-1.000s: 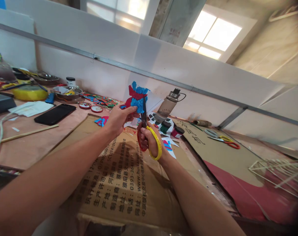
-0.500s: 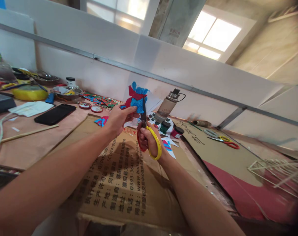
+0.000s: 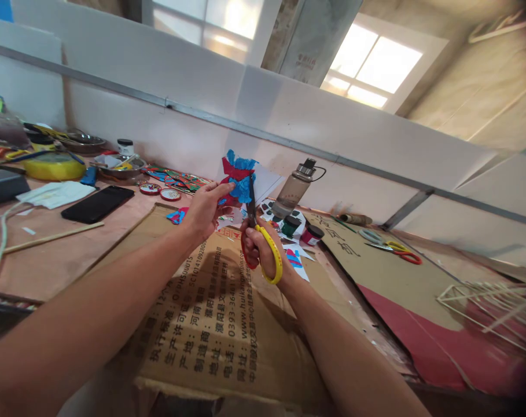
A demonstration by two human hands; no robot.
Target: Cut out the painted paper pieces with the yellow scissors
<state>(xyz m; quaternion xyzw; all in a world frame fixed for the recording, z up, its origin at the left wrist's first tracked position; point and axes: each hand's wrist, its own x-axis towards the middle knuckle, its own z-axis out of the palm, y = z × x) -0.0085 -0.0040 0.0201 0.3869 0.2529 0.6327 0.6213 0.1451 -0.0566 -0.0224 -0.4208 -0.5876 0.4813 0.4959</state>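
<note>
Worktable [image 3: 50,266] stretches across the scene, with printed cardboard [image 3: 193,353] lying on its near middle part. The left hand [image 3: 206,211] is nearly closed, pinching the cutout between thumb and fingers. The right hand [image 3: 263,249] is curled through the red and yellow handles of the scissors [image 3: 252,202], whose dark blades point upward at the cutout's right edge; their gap cannot be told. Far right of the hands is a bottle [image 3: 292,191]; left lies a phone [image 3: 98,204]. Smaller, the blue-and-red cutout [image 3: 240,174] is raised above the cardboard's far end.
</note>
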